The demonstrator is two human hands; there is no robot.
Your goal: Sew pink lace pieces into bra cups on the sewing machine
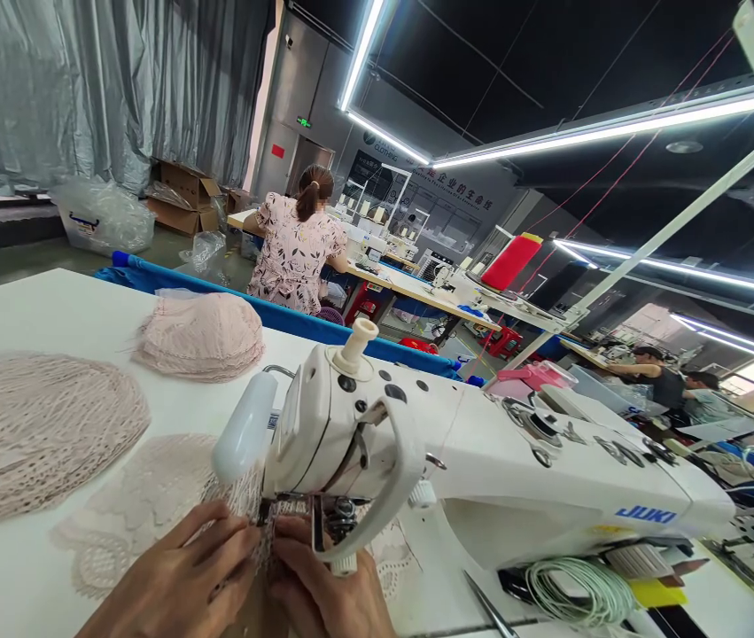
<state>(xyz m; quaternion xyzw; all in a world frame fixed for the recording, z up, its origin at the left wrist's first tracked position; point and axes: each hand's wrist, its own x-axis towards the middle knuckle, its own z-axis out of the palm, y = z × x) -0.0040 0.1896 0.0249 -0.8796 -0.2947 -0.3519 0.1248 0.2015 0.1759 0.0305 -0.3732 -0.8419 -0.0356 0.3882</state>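
Note:
A pale pink lace piece [143,487] lies partly under the head of a white sewing machine [516,478]. My left hand [197,567] has its fingers bent and pressed together on the lace, just left of the needle area. Close beside it, my right hand [330,585] grips the lace at the needle area, its fingertips partly hidden behind the machine's guard and thread parts. More of the lace shows to the right of my right hand. The needle tip and the lace edge between my hands cannot be made out clearly.
Left on the white table are a stack of lace pieces [37,434] and a pile of pink lace cups [204,332]. Right of my hands lie tweezers [488,604] and a green cord coil [579,589]. Beyond the blue cloth trough [283,323], a person [300,244] sits at another table.

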